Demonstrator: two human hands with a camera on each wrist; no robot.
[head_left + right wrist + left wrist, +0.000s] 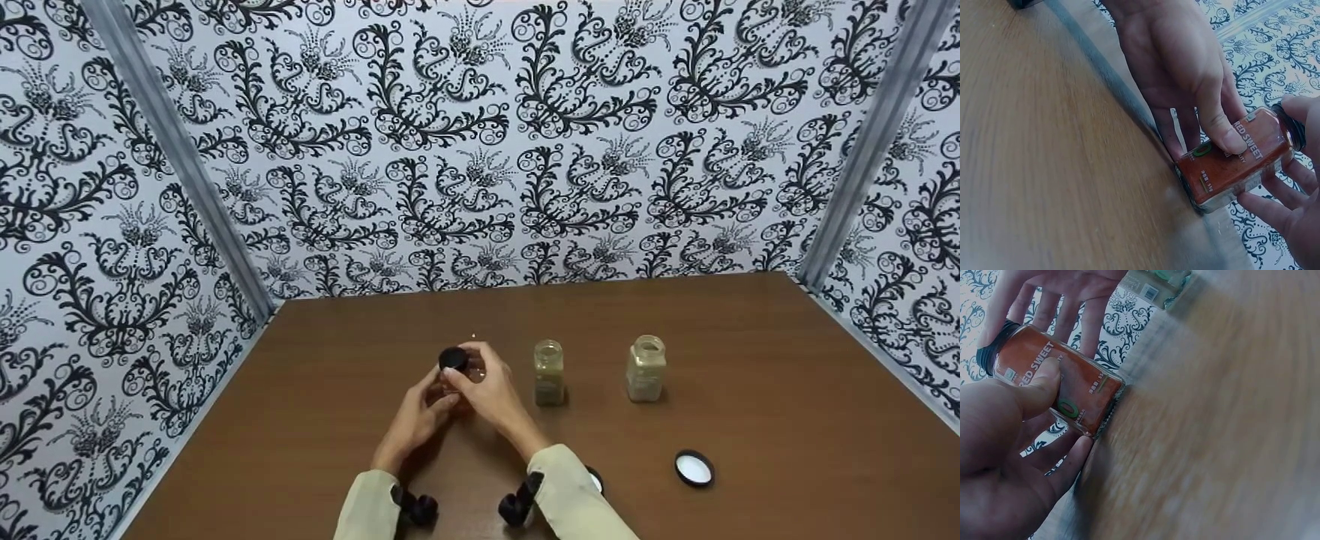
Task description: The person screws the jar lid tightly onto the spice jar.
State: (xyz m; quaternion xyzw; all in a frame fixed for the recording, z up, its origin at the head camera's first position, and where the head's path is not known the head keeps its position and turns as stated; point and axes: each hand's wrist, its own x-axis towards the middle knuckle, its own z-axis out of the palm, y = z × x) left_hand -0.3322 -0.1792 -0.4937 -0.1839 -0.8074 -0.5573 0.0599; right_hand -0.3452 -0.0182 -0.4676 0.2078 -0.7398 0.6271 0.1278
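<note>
A square glass spice jar point(1084, 388) of orange-red powder, its label reading "RED SWEET", is between both hands. My left hand point(415, 420) grips the jar's body, thumb across the label. At the top, my right hand point(489, 386) holds the black lid point(453, 358) between thumb and fingers. The lid sits on the jar's neck; whether it is tight I cannot tell. In the right wrist view the jar's base is at the wooden tabletop. To the right stand two lidless glass jars, the nearer jar point(549, 379) and the farther jar point(646, 371), both holding greenish powder.
A black lid point(694, 469) with a white lining lies upturned on the brown table point(315, 360) at the right. Another lid point(595, 480) is partly hidden by the right sleeve point(577, 487). Patterned walls point(465, 187) enclose the table's back and sides.
</note>
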